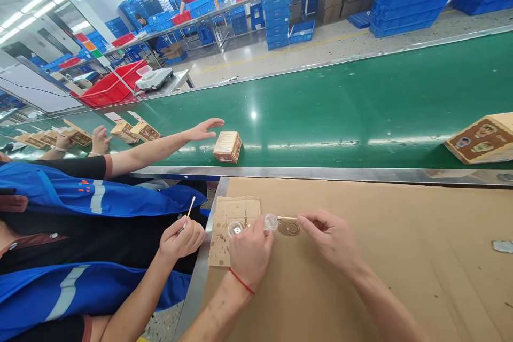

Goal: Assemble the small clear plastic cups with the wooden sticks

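The left hand (251, 254), red string at the wrist, is curled with fingertips against a clear plastic capsule (270, 222), apparently grasping it. The right hand (331, 240) brings thumb and forefinger to the end of a gold-coloured metal piece (292, 228); cannot tell whether pinched or only touching. The two hands seem placed to bring these parts close together. A second clear plastic capsule (234, 228) rests on a stained cardboard sheet (236, 208), which seems laid down to take marks and spare the cardboard-topped table (401, 278). Left of the table's steel edge, a co-worker's hand (181, 238) clenches a cotton swab (189, 214), tip tilted up, perhaps to keep it off surfaces. Farther on, a green conveyor belt (360, 101) carries a small printed carton (227, 147), with another co-worker's open hand (205, 129) near it, and a larger carton (481, 139) at the right edge. At upper left sit a red crate (110, 85) and a weighing scale (154, 79); stacked blue crates (276, 5) stand at the top of the frame.
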